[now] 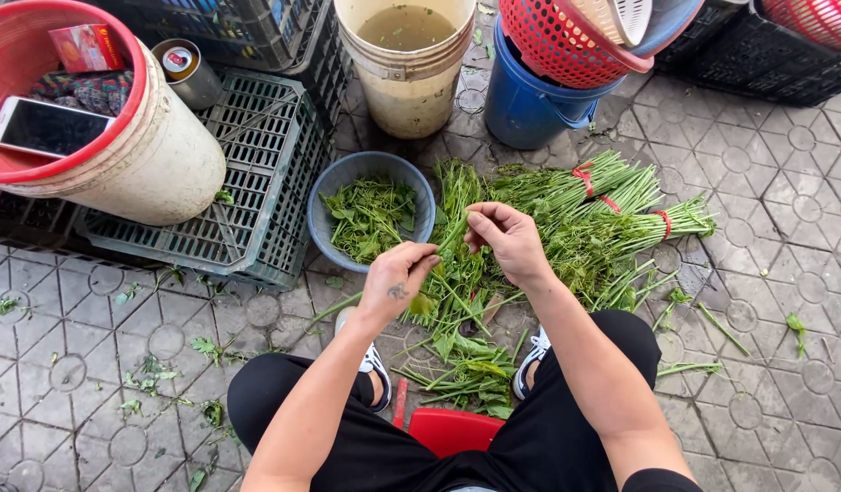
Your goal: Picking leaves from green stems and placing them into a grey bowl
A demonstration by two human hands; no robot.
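A: Paved ground (785,273), crates. Hands?
B: Left (398,278) and right (502,239) both pinching one stem (450,239) beside bowl (322,205). Mid-stripping, probably; next needs leaves dropped into bowl.

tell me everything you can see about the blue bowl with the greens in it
The blue bowl is round and grey-blue, plastic by the look of it, with a plain thick rim. It sits upright on the patterned paving, its left edge against the grey plastic crate. It holds a loose heap of picked green leaves, roughly half full, with bare wall showing at the back. Loose green stems lie against its right side. The left hand works just below its rim, apparently not touching it.
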